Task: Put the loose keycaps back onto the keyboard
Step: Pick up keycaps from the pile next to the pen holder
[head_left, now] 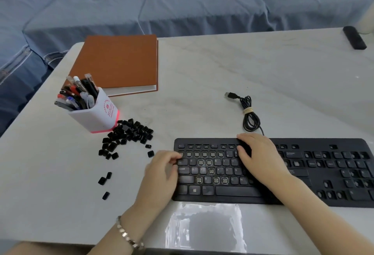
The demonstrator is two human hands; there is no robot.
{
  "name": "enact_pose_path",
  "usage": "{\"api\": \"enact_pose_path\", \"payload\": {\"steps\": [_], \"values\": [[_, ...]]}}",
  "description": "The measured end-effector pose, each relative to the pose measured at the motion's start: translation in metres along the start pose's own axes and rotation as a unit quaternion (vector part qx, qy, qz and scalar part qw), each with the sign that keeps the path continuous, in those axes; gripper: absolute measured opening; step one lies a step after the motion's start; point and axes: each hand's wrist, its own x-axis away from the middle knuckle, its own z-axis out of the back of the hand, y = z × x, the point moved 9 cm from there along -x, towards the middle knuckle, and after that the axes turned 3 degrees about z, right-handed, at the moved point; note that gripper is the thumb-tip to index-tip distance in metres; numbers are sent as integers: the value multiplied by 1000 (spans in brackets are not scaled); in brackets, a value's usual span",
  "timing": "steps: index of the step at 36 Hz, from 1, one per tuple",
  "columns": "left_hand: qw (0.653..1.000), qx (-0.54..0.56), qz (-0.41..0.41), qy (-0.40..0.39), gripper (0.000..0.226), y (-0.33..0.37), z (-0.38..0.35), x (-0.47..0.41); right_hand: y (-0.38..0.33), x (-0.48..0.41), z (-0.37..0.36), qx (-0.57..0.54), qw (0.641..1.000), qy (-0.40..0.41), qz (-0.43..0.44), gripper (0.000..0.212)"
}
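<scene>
A black keyboard [303, 176] lies at the table's front right, with several bare switch sockets in its left rows. A heap of loose black keycaps [129, 131] sits left of it, and a few strays [105, 180] lie nearer the front. My left hand [162, 176] is at the keyboard's left edge, its curled index finger and thumb on the top-left corner of the number row. Whether a keycap sits under those fingertips is hidden. My right hand [261, 157] rests on the keyboard's upper middle with fingers relaxed, holding nothing.
A white and pink pen cup [95, 113] stands just behind the keycap heap. Behind the cup lies a brown notebook [119, 62]. The keyboard's coiled USB cable [250, 115] lies behind the keyboard. A black remote [354, 37] is at the far right. A blue sofa runs behind the table.
</scene>
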Motion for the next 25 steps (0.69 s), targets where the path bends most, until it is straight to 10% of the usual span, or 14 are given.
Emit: {"api": "enact_pose_path", "payload": {"steps": [12, 25], "values": [[951, -179, 210, 142, 36, -123, 114, 27, -163, -25, -74, -64, 968, -172, 168, 34], [982, -114, 126, 84, 10, -127, 103, 9, -187, -31, -134, 68, 950, -261, 158, 31]]}}
